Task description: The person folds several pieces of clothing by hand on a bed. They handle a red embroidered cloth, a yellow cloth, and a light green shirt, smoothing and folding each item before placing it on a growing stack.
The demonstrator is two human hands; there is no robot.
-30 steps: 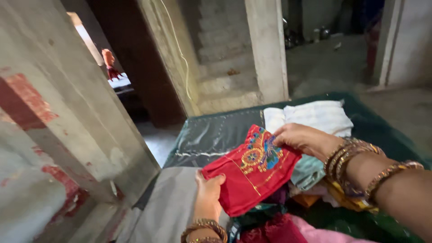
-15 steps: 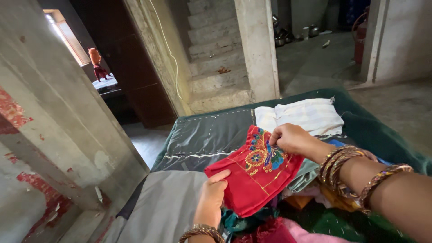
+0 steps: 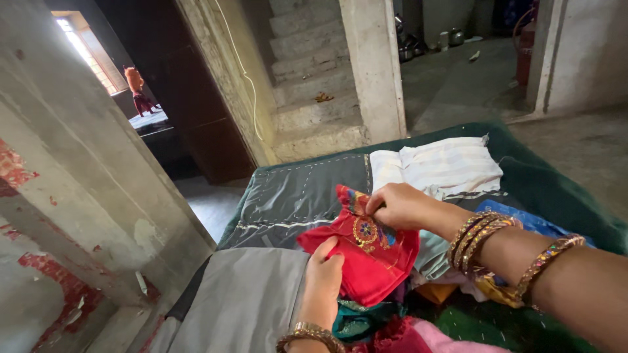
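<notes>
A small red cloth (image 3: 369,261) with bright embroidered flowers is held over a pile of clothes. My left hand (image 3: 324,281) grips its near left edge, thumb on top. My right hand (image 3: 399,206), bangles on the wrist, pinches the far upper edge and folds it toward the left hand. The cloth is partly bunched between the two hands. Below it lie teal (image 3: 356,320), dark red and pink (image 3: 451,340) garments.
A folded white striped cloth (image 3: 448,167) lies at the far end of the dark green quilted cover (image 3: 301,189). A grey cloth (image 3: 242,301) lies at the near left. A concrete wall (image 3: 85,163) stands close on the left. Stairs (image 3: 314,85) and a pillar (image 3: 373,65) rise behind.
My right hand has moved left and nearer, drawing the red cloth's far edge over toward my left hand, so the cloth has gone from spread flat to partly folded.
</notes>
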